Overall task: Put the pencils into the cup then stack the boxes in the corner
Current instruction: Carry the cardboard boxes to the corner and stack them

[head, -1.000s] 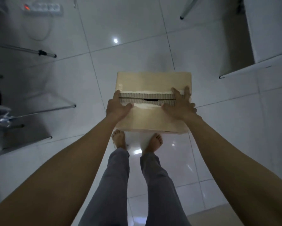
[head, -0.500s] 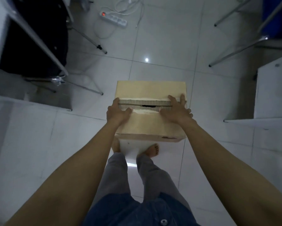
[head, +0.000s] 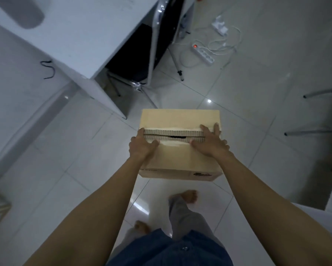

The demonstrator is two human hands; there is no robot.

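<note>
One cardboard box is being held above the tiled floor; the left hand is gripping its left edge, while the right hand is clasping its right side, fingers spreading over the top. No pencils, cup or stack are showing; stacking is probably proceeding, with the placing of this box remaining.

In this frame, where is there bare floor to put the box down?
Bare tiles lie left of the cardboard box, between it and the white desk, and right of it up to the metal legs. Crowded beyond it: chair, power strip and cables.
</note>
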